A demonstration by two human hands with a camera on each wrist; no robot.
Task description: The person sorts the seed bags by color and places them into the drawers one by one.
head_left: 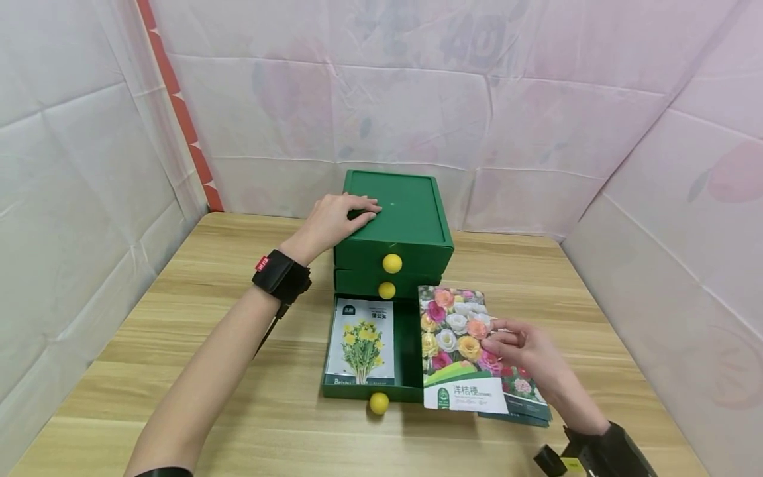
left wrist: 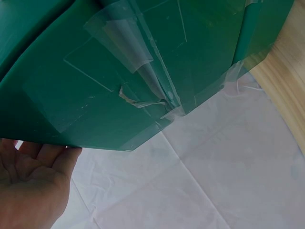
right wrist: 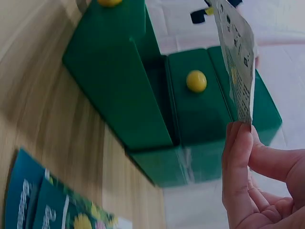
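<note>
A wooden bench (head_left: 250, 424) is walled by white sheeting (head_left: 536, 119). A green drawer box (head_left: 393, 232) stands near the back edge, its open bottom drawer (head_left: 408, 344) holding a yellow-flower seed packet (head_left: 361, 341). The box top is pressed by the flat left hand (head_left: 334, 222); a rose-print packet (head_left: 459, 351) is pinched by the right hand (head_left: 527, 354).

Wooden table (head_left: 238, 411) under green drawer box (head_left: 411, 225), packets (head_left: 524, 404)

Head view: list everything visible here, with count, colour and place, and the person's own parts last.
Drawer box: one, green, at the back middle of the table.
Knobs: three, yellow, one on each drawer front.
Bottom drawer: one, green, pulled open.
Dandelion seed packet: one, white with yellow flowers, lying in the open drawer.
Flower seed packet: one, multicoloured, held over the drawer's right side.
More packets: count unclear, teal-edged, on the table beneath it.
Table: one, light wood.
Left hand: resting flat on the box top.
Right hand: pinching the flower packet.
</note>
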